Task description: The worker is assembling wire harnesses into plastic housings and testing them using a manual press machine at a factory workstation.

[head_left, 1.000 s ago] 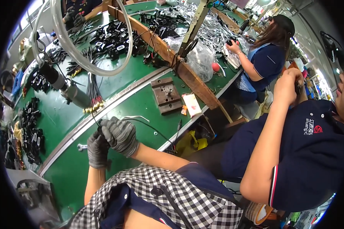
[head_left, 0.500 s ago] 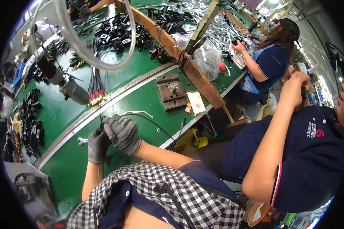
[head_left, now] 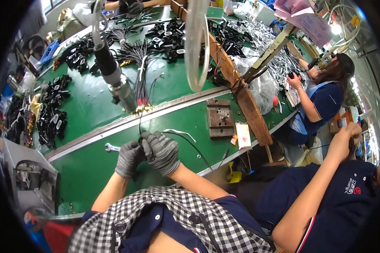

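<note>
My left hand (head_left: 130,160) and my right hand (head_left: 160,153), both in grey knit gloves, meet over the green bench with fingers closed. Between them they grip a thin black cable (head_left: 140,123). One stretch of it rises above my fingertips. Another black length (head_left: 193,146) trails from beside my right hand towards the bench edge. My fingers hide the gripped part. Beyond the hands lies a tied bundle of black cables (head_left: 141,80) with red and gold ends. Left of my left hand is a small open-ended wrench (head_left: 112,147).
A hanging power screwdriver (head_left: 114,78) and a clear looped tube (head_left: 195,50) hang over the bench. At right are a brown metal fixture block (head_left: 220,119), a small white packet (head_left: 243,135) and a wooden divider (head_left: 251,111). A co-worker's arm (head_left: 314,185) is close on my right.
My view has swung, so the bench and both hands appear farther right and slightly lower. Both hands stay together on the cable. The neighbouring co-worker's raised hands sit lower in view.
</note>
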### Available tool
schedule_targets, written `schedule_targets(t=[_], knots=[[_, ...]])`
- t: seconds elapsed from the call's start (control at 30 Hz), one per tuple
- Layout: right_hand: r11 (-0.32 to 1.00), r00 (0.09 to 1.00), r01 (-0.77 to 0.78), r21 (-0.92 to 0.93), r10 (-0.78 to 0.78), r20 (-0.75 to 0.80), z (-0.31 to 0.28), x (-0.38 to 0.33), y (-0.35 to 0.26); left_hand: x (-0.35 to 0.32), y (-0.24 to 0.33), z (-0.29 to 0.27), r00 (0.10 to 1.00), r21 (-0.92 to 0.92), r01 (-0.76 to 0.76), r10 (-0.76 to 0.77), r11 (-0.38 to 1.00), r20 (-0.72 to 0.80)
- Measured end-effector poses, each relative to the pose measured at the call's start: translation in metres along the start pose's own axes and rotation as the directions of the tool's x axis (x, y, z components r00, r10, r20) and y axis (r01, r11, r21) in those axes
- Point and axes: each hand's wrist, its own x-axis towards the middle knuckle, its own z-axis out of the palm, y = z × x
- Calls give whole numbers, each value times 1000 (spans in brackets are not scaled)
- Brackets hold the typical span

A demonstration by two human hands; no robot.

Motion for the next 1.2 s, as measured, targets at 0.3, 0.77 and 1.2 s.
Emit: schedule_targets(t=[0.3, 0.77, 1.2], knots=[[590, 782, -464, 661, 623, -7, 32, -22, 13, 1, 0, -2, 894, -551, 412, -206, 726, 397], [866, 910, -385, 320, 414, -24, 35, -17, 11, -3, 15, 2, 972, -184, 232, -234, 955, 9], [519, 770, -505, 690, 631, 89, 41, -13, 27, 16, -22, 0, 996, -373, 82, -59, 924, 73]])
